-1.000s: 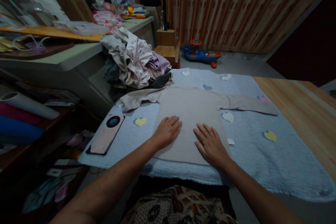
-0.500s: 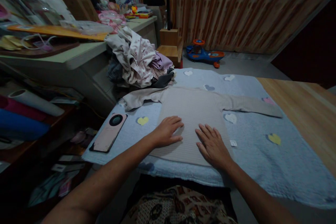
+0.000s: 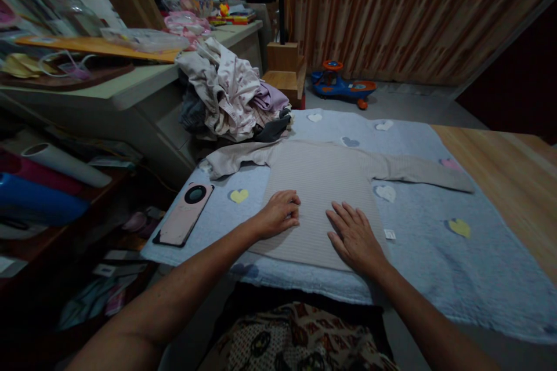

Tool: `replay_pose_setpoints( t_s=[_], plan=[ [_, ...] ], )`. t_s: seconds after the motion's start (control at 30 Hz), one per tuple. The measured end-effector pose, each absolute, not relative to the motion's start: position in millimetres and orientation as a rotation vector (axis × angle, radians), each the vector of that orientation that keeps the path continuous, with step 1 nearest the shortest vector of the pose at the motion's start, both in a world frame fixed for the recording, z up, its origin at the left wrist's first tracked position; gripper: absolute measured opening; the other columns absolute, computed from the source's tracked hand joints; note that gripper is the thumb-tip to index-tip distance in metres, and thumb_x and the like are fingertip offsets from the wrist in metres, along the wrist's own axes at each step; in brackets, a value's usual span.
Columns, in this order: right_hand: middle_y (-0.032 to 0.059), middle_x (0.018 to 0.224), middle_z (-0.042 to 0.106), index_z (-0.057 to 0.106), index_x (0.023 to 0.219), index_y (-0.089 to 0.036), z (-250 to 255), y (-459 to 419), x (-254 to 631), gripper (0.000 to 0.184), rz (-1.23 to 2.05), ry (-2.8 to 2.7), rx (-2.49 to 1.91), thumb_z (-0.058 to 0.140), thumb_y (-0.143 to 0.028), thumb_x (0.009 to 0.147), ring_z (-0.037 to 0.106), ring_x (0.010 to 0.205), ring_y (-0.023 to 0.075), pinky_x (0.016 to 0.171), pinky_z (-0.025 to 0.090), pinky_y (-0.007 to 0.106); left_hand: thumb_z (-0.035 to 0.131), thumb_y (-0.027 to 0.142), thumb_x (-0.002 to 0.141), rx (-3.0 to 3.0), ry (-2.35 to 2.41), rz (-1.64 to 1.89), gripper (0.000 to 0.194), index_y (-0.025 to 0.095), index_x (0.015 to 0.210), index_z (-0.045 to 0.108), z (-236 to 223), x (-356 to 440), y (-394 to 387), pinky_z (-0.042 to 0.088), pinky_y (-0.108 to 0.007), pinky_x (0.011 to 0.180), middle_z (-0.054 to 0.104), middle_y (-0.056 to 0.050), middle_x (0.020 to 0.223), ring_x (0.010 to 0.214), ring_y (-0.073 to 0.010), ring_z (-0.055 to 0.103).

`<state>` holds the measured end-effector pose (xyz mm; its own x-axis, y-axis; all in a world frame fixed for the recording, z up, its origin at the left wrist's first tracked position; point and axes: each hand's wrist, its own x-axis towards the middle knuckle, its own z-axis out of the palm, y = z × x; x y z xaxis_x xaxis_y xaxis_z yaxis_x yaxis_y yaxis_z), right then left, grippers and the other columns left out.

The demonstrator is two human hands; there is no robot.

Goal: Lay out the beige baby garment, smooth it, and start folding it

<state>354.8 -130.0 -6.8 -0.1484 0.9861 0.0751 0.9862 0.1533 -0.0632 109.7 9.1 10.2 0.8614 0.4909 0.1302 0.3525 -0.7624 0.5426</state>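
A light grey ribbed long-sleeved shirt (image 3: 317,179) lies spread on a pale blue blanket (image 3: 429,255) with heart patterns, both sleeves stretched out sideways. On the left part of its body rests my left hand (image 3: 278,214), its fingers loosely curled and a gap between thumb and fingers; nothing shows in it. My right hand (image 3: 354,237) lies flat and open near the lower right side of the shirt, fingers spread a little. A small white label (image 3: 390,234) shows just beyond the shirt's right edge.
A phone (image 3: 185,214) lies face down at the blanket's left. Behind the left sleeve stands a heap of clothes (image 3: 235,93), beside a cluttered desk (image 3: 139,84). Bare wooden tabletop (image 3: 500,168) shows at the right. A blue ride-on toy (image 3: 339,87) stands on the floor.
My left hand's fingers have curled in and its thumb has come closer to them. My right hand stays almost in place on the shirt. The view has shifted slightly.
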Motion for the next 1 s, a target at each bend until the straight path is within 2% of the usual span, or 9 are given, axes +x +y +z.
replay_pose_setpoints(
  t_s=[0.23, 0.37, 0.77, 0.87, 1.0],
  plan=[
    [0.0045, 0.158, 0.037, 0.047, 0.144, -0.026, -7.9, -129.9, 354.5, 0.049, -0.016, -2.302, -1.987, 0.042, -0.039, 0.097, 0.029, 0.145, 0.0284, 0.118, 0.02, 0.05, 0.076, 0.025, 0.079, 2.496, 0.631, 0.389, 0.017, 0.022, 0.091, 0.065, 4.7, 104.0, 6.2, 0.035, -0.041, 0.111, 0.052, -0.008, 0.129, 0.129, -0.0242, 0.044],
    [0.0046, 0.157, 0.038, 0.047, 0.144, -0.026, -7.8, -130.0, 354.4, 0.049, -0.048, -2.307, -1.974, 0.042, -0.04, 0.097, 0.03, 0.145, 0.0287, 0.118, 0.022, 0.051, 0.074, 0.023, 0.081, 2.495, 0.602, 0.374, 0.009, 0.022, 0.084, 0.065, 6.0, 105.6, 6.5, 0.033, -0.041, 0.111, 0.055, -0.006, 0.124, 0.128, -0.0239, 0.044],
    [0.0045, 0.157, 0.039, 0.048, 0.143, -0.025, -10.4, -130.9, 354.9, 0.048, -0.12, -2.317, -1.962, 0.041, -0.04, 0.098, 0.031, 0.144, 0.0278, 0.117, 0.023, 0.049, 0.07, 0.023, 0.085, 2.512, 0.648, 0.433, 0.006, 0.021, 0.084, 0.064, 4.2, 109.6, 7.2, 0.039, -0.041, 0.107, 0.06, -0.005, 0.108, 0.125, -0.0241, 0.049],
    [0.0043, 0.157, 0.038, 0.047, 0.144, -0.026, -10.0, -130.8, 355.1, 0.048, -0.096, -2.307, -1.968, 0.041, -0.039, 0.098, 0.031, 0.144, 0.0277, 0.117, 0.022, 0.049, 0.065, 0.025, 0.088, 2.633, 0.677, 0.424, 0.008, 0.021, 0.095, 0.064, 3.8, 109.4, -1.5, 0.038, -0.044, 0.108, 0.06, -0.008, 0.116, 0.125, -0.0248, 0.049],
    [0.0037, 0.158, 0.037, 0.047, 0.144, -0.026, -7.3, -129.9, 354.3, 0.049, -0.022, -2.296, -1.975, 0.041, -0.04, 0.097, 0.028, 0.145, 0.0277, 0.118, 0.02, 0.05, 0.052, 0.025, 0.095, 2.833, 0.652, 0.376, 0.027, 0.021, 0.122, 0.059, 2.1, 103.9, -14.8, 0.028, -0.048, 0.117, 0.054, -0.01, 0.139, 0.137, -0.0258, 0.04]
  ],
)
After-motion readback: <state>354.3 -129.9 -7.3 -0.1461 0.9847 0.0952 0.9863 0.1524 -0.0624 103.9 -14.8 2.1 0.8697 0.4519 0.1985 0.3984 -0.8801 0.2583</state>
